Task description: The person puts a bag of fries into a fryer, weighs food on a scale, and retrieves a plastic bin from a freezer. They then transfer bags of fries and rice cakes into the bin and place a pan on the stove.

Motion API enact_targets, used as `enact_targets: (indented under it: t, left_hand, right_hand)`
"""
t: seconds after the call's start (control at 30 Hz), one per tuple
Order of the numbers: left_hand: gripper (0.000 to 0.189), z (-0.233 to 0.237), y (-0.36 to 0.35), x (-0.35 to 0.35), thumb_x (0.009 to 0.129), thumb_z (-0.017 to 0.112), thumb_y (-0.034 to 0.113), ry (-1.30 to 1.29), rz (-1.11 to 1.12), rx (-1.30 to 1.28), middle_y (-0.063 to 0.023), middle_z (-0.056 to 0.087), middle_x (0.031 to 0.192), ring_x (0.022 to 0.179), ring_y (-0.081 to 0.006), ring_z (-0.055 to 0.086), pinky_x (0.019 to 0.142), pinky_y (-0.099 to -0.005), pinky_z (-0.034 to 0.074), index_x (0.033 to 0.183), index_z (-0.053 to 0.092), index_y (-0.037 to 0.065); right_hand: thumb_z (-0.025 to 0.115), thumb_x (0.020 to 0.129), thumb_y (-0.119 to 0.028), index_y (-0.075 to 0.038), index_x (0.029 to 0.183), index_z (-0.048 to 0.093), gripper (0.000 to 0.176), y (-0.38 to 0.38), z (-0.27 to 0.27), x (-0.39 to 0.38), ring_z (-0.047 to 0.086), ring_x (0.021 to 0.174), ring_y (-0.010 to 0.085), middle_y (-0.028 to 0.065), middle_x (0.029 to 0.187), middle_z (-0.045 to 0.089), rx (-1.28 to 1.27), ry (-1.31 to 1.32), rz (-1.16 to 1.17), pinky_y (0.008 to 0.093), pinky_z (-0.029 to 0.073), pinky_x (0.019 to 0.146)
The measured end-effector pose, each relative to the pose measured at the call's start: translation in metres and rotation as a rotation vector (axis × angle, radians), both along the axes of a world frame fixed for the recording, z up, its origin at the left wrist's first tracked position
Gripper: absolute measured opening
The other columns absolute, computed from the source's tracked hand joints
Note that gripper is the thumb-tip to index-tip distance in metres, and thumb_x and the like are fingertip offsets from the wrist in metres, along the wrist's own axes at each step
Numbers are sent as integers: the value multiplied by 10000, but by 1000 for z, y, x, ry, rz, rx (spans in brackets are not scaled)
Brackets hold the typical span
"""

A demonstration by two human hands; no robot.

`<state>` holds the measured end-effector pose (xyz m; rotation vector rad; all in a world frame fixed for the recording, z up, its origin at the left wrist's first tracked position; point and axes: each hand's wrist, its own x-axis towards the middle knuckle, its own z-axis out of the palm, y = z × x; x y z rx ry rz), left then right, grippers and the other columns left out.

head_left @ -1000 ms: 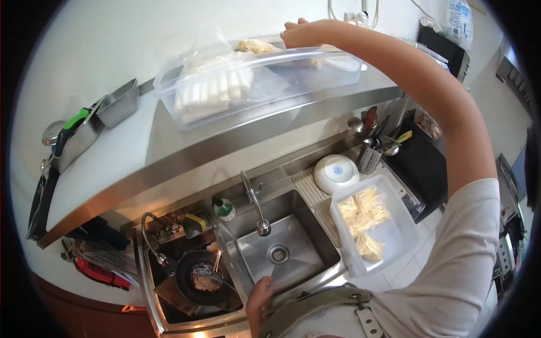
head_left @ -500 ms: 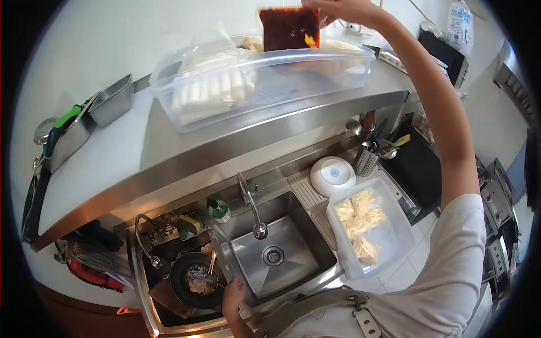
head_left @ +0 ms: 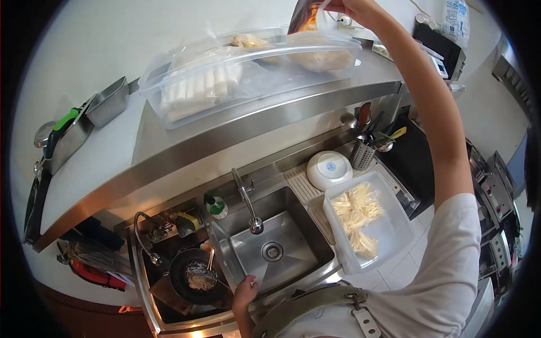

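High up at the top edge, my right hand [head_left: 352, 8] pinches a sauce pouch [head_left: 304, 18], dark red with an orange patch. The pouch is tilted and partly cut off by the picture's edge. It hangs over the back of a clear plastic tub [head_left: 248, 93] on the steel shelf. In the tub lie a bag of white sticks [head_left: 197, 87] and another bag with pale contents [head_left: 321, 59]. Below, my left hand [head_left: 245, 290] is closed over the front edge of the sink [head_left: 267, 290], beside a dark pan [head_left: 179, 276] with food residue.
A second tub [head_left: 391, 242] with bundles of pale noodle-like strips stands right of the sink, beside an upturned white bowl [head_left: 329, 170] and a utensil holder [head_left: 362, 155]. A tap [head_left: 245, 191] arches over the basin. Metal trays [head_left: 110, 101] sit at the shelf's left.
My right hand has lifted slightly and turned the pouch, so its broad dark face shows less. My left hand has shifted a little right along the sink edge. The view has moved slightly.
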<state>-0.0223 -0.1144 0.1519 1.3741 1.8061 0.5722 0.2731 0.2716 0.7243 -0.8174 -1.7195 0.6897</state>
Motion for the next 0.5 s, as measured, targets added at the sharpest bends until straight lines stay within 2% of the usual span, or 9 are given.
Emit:
enact_targets:
  t: [0.07, 0.13, 0.27, 0.3, 0.33, 0.4, 0.43, 0.47, 0.5]
  left_hand:
    - [298, -4, -5, 0, 822, 550, 172, 12, -3, -30, -179, 625, 962, 884, -286, 623, 761, -333, 475, 1072, 536, 9]
    - [328, -8, -7, -3, 812, 548, 233, -1, -22, -53, -203, 610, 996, 941, -360, 581, 801, -390, 455, 1081, 540, 44]
    - [343, 3, -11, -4, 816, 539, 243, 34, 14, -55, -210, 608, 992, 945, -367, 577, 806, -400, 451, 1093, 531, 41]
    - [343, 0, -12, -6, 816, 537, 242, 36, 23, -46, -207, 610, 982, 939, -365, 578, 803, -402, 451, 1092, 530, 38]
    - [344, -2, -12, -7, 816, 534, 241, 36, 31, -37, -205, 612, 972, 934, -364, 579, 801, -404, 451, 1091, 529, 34]
    - [342, -8, -15, -7, 816, 533, 242, 42, 45, -23, -201, 615, 952, 920, -362, 583, 793, -403, 452, 1085, 530, 32]
    - [341, -9, -14, -7, 815, 532, 243, 47, 57, -10, -196, 618, 932, 906, -359, 586, 786, -402, 453, 1080, 531, 29]
    - [341, -6, -13, -6, 815, 532, 243, 44, 61, -7, -196, 618, 932, 906, -359, 586, 786, -402, 453, 1080, 531, 29]
    - [346, -2, -12, -5, 811, 534, 246, 40, 56, -46, -192, 619, 919, 897, -355, 588, 782, -401, 453, 1080, 532, 29]
  right_hand:
    - [433, 920, -128, 54, 993, 495, 206, 9, -3, 1, 607, 870, 225, 157, 954, 589, -28, -38, 7, 323, 514, 793]
    - [454, 913, -128, 60, 996, 506, 213, 13, -4, -3, 599, 892, 218, 149, 951, 588, -17, -180, 69, 321, 511, 799]
    - [464, 902, -117, 73, 1017, 514, 228, -4, 6, -10, 590, 912, 220, 147, 962, 581, -84, -255, 274, 311, 494, 828]
    - [429, 918, -146, 66, 1085, 489, 277, -3, 6, -10, 587, 938, 228, 168, 1015, 570, -111, -326, 324, 317, 483, 846]
    - [429, 918, -146, 66, 1085, 489, 277, -7, 6, -10, 587, 938, 228, 168, 1015, 570, -111, -326, 328, 317, 483, 846]
    - [402, 932, -215, 41, 1180, 440, 359, -24, 7, -6, 566, 1004, 242, 189, 1117, 536, -234, -474, 244, 359, 452, 894]
    - [393, 928, -300, 18, 1264, 372, 463, -12, 11, 5, 503, 1107, 266, 199, 1216, 483, -187, -637, 317, 400, 386, 974]
    - [486, 886, -311, -4, 1295, 343, 531, -54, 18, -4, 440, 1175, 286, 175, 1261, 461, -107, -947, 229, 421, 341, 1006]
    - [537, 855, -318, -20, 1305, 341, 574, -42, 19, 0, 422, 1193, 279, 162, 1279, 450, -147, -1061, 251, 421, 338, 1006]
